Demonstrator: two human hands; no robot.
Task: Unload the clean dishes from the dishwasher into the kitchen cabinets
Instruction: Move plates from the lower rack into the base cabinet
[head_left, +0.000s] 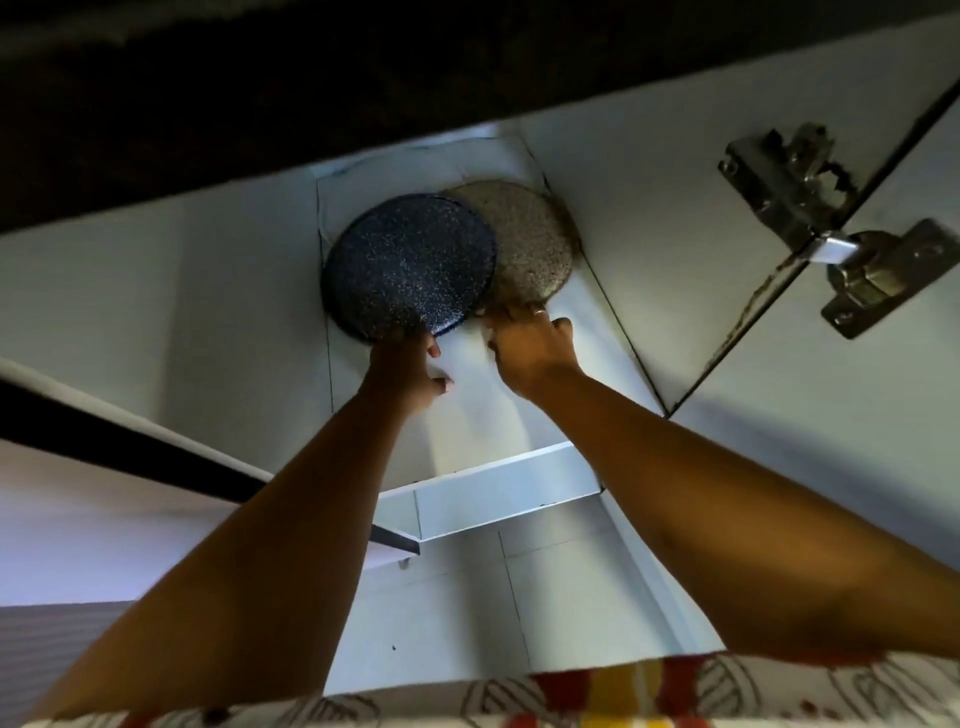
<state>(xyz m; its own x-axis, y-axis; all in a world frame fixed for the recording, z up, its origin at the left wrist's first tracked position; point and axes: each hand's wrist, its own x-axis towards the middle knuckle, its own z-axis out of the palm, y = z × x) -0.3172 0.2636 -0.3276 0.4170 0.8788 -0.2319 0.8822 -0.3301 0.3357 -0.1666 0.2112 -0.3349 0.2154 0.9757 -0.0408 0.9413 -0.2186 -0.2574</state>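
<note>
1. Dark blue speckled round plate (410, 265) sits at the centre of the frame, up inside the white upper cabinet (613, 197), and overlaps the left edge of a grey-beige speckled round plate (535, 244) just to its right.
2. The left hand (410, 366) grips the blue plate's lower rim, its fingers hidden behind the rim and the thumb showing in front.
3. The right hand (530, 348) has its fingers curled round the grey plate's lower rim, and there is a ring on one finger.
4. Both plates lie up-frame from the fingers, deeper in the cabinet. Being round, they have no long axis, and each hand is nearer its own plate.
5. I judge that setting them down turns on the overlap, since the blue plate is in front. I cannot tell whether either plate rests on anything.
6. A white shelf edge (498, 488) crosses below the wrists, and metal door hinges (789, 176) show at the upper right.
</note>
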